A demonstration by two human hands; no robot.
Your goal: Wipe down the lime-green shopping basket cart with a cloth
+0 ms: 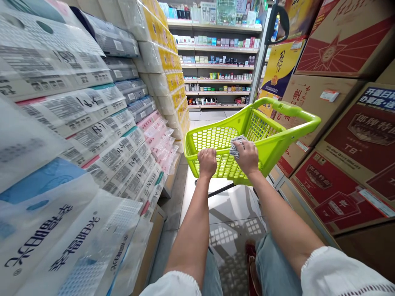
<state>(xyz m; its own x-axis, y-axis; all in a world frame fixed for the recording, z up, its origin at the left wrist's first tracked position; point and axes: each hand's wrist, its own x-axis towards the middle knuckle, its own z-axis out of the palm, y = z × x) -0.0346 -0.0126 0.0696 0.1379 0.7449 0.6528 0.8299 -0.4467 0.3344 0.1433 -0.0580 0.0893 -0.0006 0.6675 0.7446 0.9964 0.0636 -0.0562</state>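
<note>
Cart [268,152] lies ahead, long axis roughly left to right, handle [290,110] nearer the right hand [248,157], which clasps a grey cloth [234,149] at the near rim [222,152]; left hand [207,163] grips that rim.

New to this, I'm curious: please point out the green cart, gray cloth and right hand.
Green cart [271,152]: head view, its solid near side.
Gray cloth [235,148]: head view, its bunched folds.
Right hand [248,156]: head view, its back.
</note>
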